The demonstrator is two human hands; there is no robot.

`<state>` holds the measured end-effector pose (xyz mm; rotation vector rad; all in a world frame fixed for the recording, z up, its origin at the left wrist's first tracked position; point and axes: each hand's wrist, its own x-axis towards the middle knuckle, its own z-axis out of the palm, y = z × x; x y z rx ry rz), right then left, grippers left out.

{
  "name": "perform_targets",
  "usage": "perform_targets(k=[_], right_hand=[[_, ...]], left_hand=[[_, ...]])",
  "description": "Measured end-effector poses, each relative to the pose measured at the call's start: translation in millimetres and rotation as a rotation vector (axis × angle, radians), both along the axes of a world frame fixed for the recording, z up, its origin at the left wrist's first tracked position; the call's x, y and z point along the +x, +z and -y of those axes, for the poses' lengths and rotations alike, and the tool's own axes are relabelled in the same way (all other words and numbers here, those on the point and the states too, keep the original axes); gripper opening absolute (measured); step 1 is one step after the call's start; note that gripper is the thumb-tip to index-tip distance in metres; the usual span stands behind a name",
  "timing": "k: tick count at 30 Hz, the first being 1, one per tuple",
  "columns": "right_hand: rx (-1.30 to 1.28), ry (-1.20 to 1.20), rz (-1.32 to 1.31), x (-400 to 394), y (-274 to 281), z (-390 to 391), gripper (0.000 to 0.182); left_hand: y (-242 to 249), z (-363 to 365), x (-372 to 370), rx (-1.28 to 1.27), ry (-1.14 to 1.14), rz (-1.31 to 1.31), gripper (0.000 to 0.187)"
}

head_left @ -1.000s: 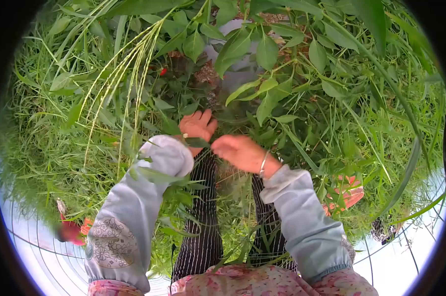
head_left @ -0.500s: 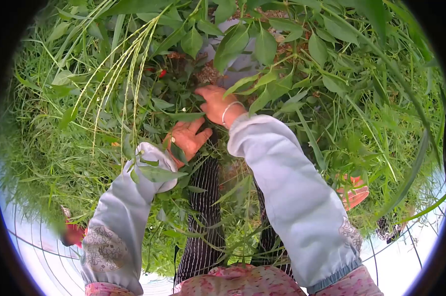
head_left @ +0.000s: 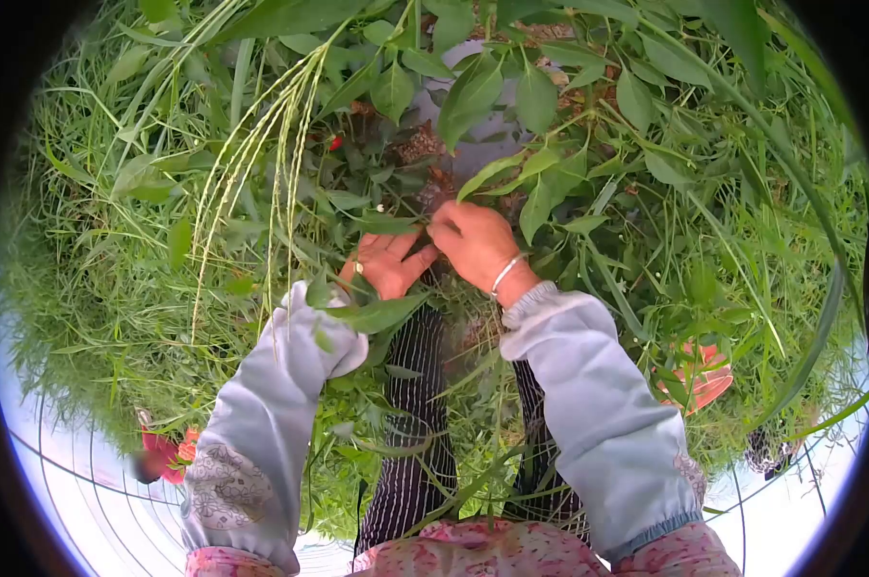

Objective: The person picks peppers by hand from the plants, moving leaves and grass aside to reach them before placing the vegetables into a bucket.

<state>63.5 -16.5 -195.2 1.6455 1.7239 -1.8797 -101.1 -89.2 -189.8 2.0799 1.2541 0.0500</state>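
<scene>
In the head view, my left hand [head_left: 388,266] is low among the pepper plant's leaves. Its thumb stands apart from the forefinger, and a leaf covers part of the fingers. Close beside it, my right hand [head_left: 478,245], with a bangle at the wrist, has its fingers pinched together near the left fingertips. Whatever lies in that pinch is hidden. A small white flower [head_left: 379,208] shows just above the left hand. Farther up and left, a red pepper [head_left: 335,142] hangs among dark leaves. Broad green leaves [head_left: 473,96] overhang the spot from above.
Pale drooping grass seed heads [head_left: 251,135] hang at the left. Grey sheeting [head_left: 482,149] and brown debris [head_left: 420,144] show behind the hands. Tall grass surrounds the plants. An orange-red object [head_left: 701,378] lies at the right; red clothing [head_left: 165,452] appears at the lower left.
My right hand has drawn back toward me and to the right, its fingers now pinched by the left hand. My left hand has shifted slightly right. The whole view has moved a little.
</scene>
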Motion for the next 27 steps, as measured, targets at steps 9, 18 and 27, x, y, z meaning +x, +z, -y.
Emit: perform_targets(k=[9, 18, 27], right_hand=[[-0.399, -0.778, -0.631, -3, 79, 35, 0.015], [-0.864, -0.944, -0.621, -23, 74, 52, 0.018], [-0.83, -0.933, -0.589, -20, 74, 49, 0.017]], left_hand=[[21, -28, -40, -0.146, 0.811, 0.11, 0.037], [0, -59, -67, -0.026, 0.443, -0.583, 0.033], [-29, -69, -65, -0.12, 0.278, -0.796, 0.042]])
